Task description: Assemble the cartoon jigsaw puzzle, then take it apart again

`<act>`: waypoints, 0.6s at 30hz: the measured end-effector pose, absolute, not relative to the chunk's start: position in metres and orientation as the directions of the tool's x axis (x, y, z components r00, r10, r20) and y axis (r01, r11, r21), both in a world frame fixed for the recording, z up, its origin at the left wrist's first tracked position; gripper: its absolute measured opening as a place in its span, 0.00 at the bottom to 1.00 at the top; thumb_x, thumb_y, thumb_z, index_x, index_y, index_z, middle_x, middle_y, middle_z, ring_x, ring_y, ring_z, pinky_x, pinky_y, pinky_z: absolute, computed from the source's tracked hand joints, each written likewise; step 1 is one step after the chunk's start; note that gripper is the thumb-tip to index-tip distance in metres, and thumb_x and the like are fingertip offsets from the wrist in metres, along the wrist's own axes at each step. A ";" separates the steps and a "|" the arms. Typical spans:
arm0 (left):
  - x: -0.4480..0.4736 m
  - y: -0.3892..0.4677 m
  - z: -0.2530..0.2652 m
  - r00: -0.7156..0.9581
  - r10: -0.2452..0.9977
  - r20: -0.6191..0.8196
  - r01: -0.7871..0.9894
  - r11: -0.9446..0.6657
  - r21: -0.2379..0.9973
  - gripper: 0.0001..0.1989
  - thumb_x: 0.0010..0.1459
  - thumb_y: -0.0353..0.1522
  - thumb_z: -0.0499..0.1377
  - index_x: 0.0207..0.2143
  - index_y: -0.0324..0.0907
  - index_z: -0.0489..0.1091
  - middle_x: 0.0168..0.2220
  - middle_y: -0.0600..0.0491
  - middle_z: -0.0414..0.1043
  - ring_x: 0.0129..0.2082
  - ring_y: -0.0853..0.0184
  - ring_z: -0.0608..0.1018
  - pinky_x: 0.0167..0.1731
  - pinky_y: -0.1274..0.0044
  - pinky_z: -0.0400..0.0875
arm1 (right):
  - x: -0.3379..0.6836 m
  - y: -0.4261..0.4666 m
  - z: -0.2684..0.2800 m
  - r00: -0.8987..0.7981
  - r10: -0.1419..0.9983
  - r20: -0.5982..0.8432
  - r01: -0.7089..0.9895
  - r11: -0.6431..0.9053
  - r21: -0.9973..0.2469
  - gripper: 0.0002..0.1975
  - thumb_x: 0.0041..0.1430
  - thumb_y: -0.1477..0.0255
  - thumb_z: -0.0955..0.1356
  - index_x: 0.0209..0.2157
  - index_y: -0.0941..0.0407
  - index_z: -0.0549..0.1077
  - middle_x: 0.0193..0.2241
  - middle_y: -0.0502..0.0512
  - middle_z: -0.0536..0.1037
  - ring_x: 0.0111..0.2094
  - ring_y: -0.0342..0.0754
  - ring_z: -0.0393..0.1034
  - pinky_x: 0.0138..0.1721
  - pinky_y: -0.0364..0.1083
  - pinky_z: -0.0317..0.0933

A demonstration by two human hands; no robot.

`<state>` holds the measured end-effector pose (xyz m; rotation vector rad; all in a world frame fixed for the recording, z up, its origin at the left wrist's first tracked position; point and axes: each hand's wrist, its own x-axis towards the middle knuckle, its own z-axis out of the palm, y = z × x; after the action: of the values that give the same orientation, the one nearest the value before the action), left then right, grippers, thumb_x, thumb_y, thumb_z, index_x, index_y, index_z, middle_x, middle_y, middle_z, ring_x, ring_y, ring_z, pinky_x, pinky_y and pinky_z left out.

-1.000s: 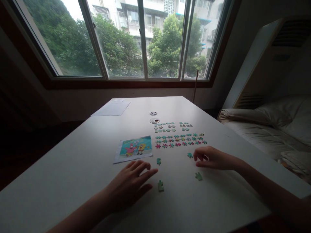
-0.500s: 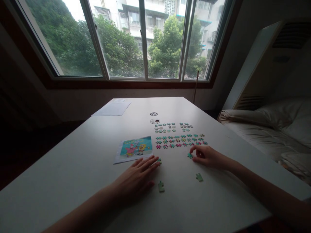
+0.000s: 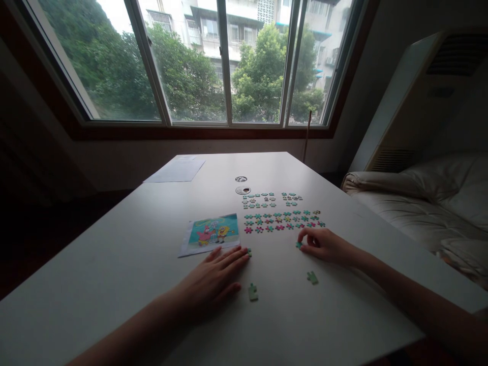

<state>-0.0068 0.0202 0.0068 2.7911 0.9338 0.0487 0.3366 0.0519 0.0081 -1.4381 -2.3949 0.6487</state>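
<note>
Right hand (image 3: 322, 246) pinches a teal piece (image 3: 298, 245); flat left hand (image 3: 216, 277) partly covers another piece (image 3: 249, 252).

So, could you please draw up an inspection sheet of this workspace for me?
Surface: white table, with things lying on it.
Job's things: rows of small jigsaw pieces to the right of a cartoon picture sheet; nearer the person, two separate green pieces.
Clutter: paper at the far left; two round items beyond the pieces.
Hands: left hand open, palm down, fingertips partly covering a piece; right hand has thumb and index finger at a teal piece, grip unclear.
Cables: nothing seen.
Surroundings: window ahead; sofa and vented unit on the right.
</note>
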 end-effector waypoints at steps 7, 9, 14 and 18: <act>-0.006 0.021 0.008 0.779 0.625 -0.042 0.620 -0.759 0.197 0.26 0.65 0.42 0.41 0.63 0.47 0.39 0.63 0.52 0.42 0.62 0.57 0.47 0.56 0.55 0.44 | 0.334 0.052 0.005 -0.431 0.902 0.022 0.781 0.386 -0.490 0.10 0.54 0.65 0.64 0.36 0.55 0.69 0.22 0.47 0.68 0.22 0.40 0.59 0.25 0.39 0.51; -0.006 0.021 0.008 0.780 0.625 -0.042 0.618 -0.758 0.208 0.26 0.65 0.42 0.41 0.63 0.48 0.40 0.63 0.52 0.42 0.62 0.57 0.48 0.56 0.55 0.44 | 0.334 0.052 0.005 -0.427 0.904 0.023 0.783 0.383 -0.490 0.10 0.54 0.65 0.64 0.36 0.55 0.69 0.22 0.47 0.68 0.22 0.40 0.60 0.25 0.39 0.51; -0.006 0.021 0.005 0.780 0.625 -0.031 0.616 -0.758 0.215 0.26 0.65 0.42 0.41 0.62 0.48 0.40 0.63 0.53 0.42 0.62 0.57 0.48 0.56 0.54 0.45 | 0.334 0.052 0.007 -0.427 0.904 0.024 0.788 0.385 -0.480 0.12 0.54 0.64 0.64 0.38 0.55 0.69 0.23 0.47 0.69 0.22 0.40 0.61 0.25 0.39 0.52; -0.006 0.022 0.004 0.780 0.625 -0.016 0.613 -0.759 0.220 0.26 0.65 0.42 0.41 0.62 0.49 0.40 0.63 0.53 0.42 0.62 0.57 0.49 0.56 0.54 0.45 | 0.332 0.057 0.014 -0.419 0.907 0.051 0.800 0.395 -0.452 0.12 0.55 0.63 0.64 0.38 0.55 0.69 0.24 0.49 0.71 0.23 0.40 0.62 0.26 0.39 0.53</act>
<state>-0.0063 0.0215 0.0042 2.7599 0.9722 0.0860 0.3324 0.0571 0.0137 -1.4937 -2.3671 0.5259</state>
